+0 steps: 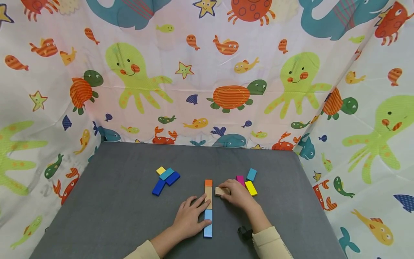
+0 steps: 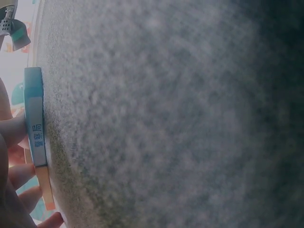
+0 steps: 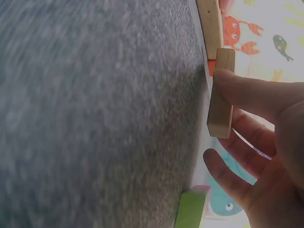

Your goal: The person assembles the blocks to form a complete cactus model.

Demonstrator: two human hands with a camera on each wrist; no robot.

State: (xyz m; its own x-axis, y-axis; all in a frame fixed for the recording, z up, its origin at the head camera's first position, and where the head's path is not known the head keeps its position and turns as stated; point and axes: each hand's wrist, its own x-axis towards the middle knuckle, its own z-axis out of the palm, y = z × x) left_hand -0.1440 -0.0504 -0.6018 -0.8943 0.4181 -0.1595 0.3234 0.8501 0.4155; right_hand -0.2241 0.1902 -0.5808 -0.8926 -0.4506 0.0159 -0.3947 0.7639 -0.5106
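Note:
A straight row of blocks runs away from me in the head view: light blue blocks (image 1: pixel 208 214) at the near end, a plain wooden block (image 1: pixel 209 201) beyond them, an orange block (image 1: pixel 208 182) at the far end. My left hand (image 1: pixel 191 219) rests along the row's left side, fingers spread and fairly straight on the wooden part, thumb on the blue part. Just right of the row, my right hand (image 1: pixel 237 194) pinches another wooden block (image 3: pixel 221 107) between thumb and fingers. In the right wrist view this block stands close to the row's wooden end.
On the left lie two dark blue blocks (image 1: pixel 158 187), a teal block (image 1: pixel 166 174) and a small yellow block (image 1: pixel 160 170). Beside my right hand are a magenta block (image 1: pixel 240 180), a blue block (image 1: pixel 251 175) and a yellow block (image 1: pixel 251 188). A patterned curtain (image 1: pixel 194 93) borders the grey table (image 1: pixel 113 201).

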